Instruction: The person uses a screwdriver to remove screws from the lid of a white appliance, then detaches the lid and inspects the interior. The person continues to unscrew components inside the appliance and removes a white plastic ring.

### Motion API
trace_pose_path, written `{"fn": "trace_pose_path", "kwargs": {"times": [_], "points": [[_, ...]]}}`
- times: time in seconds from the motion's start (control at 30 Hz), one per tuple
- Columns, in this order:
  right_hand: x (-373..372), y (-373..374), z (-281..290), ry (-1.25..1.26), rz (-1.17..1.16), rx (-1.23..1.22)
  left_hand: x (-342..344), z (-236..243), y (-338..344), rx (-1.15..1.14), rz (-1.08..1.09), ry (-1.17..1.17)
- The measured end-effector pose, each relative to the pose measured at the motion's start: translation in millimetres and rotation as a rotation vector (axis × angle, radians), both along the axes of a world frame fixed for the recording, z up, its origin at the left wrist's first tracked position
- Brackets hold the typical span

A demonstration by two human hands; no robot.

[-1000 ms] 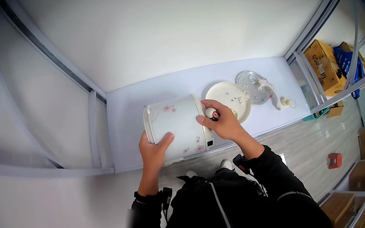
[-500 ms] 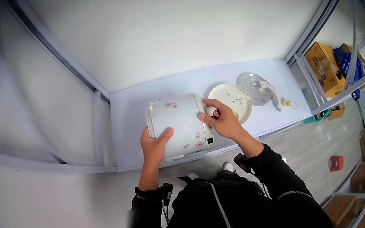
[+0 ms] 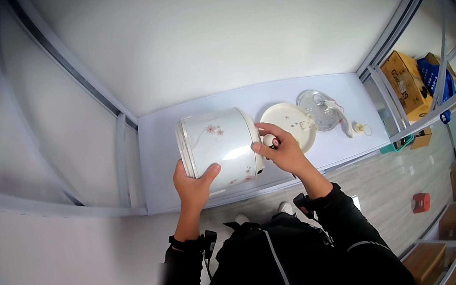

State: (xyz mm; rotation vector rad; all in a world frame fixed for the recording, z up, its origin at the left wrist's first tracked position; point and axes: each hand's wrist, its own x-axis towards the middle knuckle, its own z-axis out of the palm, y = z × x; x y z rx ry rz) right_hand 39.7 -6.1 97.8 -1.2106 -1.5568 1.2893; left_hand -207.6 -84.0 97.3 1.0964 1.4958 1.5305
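A white rice cooker body [image 3: 220, 149] with pink flower prints lies on its side between my hands, over the left half of the table. My left hand [image 3: 192, 185] is closed round its left rim, thumb on the printed wall. At the right end, my right hand [image 3: 281, 149] grips the cooker's edge, with thumb and fingers around a small round white part marked black and red. Whether that part is fixed to the cooker I cannot tell. Part of a black socket shows low on that end. Whether the cooker touches the table is hidden.
Right of the cooker lie a round cream cover [image 3: 290, 123], a clear or silvery disc [image 3: 317, 105], a curved white handle piece [image 3: 342, 118] and a small cream ring-like piece [image 3: 360, 128]. Frame posts flank the table [image 3: 161, 135]. Cardboard boxes [image 3: 405, 84] and a red stool [image 3: 421, 202] stand at right.
The rice cooker has turned a little in my hands. Its far edge lies farther from me, and the black socket is now mostly out of sight. Both hands keep their hold.
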Motion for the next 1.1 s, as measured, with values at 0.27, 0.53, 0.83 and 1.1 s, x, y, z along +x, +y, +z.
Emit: {"fn": "trace_pose_path", "kwargs": {"times": [0.27,0.53,0.83,1.1], "points": [[2.1,-0.3,19.5,-0.1,-0.088,-0.029,6.1,4.3,-12.5,0.043,-0.101,0.158],[1.8,-0.3,20.6,-0.077,0.022,-0.289,7.4,19.3,-4.0,0.359,-0.088,0.858],[13.6,-3.0,9.5,-0.15,0.035,-0.324,13.4,27.6,6.5,0.251,-0.256,1.168],[33.1,-3.4,8.0,-0.15,-0.032,-0.331,30.3,21.7,5.8,0.166,-0.408,1.223]]}}
